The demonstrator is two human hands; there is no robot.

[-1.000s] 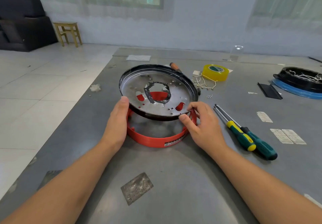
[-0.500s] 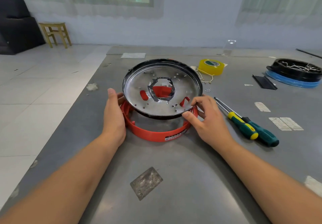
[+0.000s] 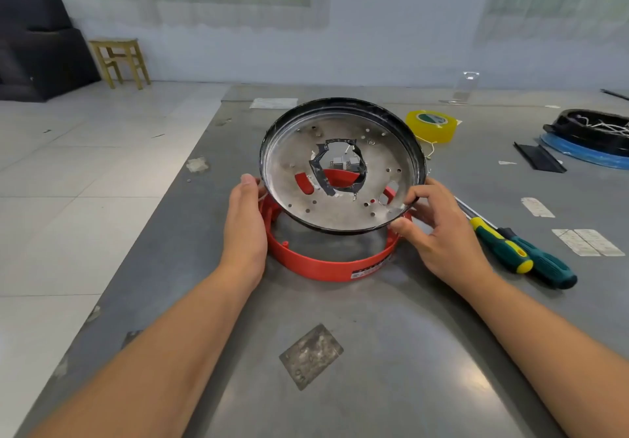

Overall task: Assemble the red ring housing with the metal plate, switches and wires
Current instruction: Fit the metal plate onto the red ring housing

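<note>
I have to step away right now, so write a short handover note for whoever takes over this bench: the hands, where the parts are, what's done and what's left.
Left hand: rests against the left side of the red ring housing, thumb tip touching the plate's rim.
Right hand: pinches the right rim of the metal plate.
Parts: the plate is tilted up, facing the camera, above the ring, which sits flat on the table. Two screwdrivers lie to the right; yellow tape is behind.
Done: plate brought over the ring.
Left: seat the plate in the ring, fasten it, then fit switches and wires.
</note>
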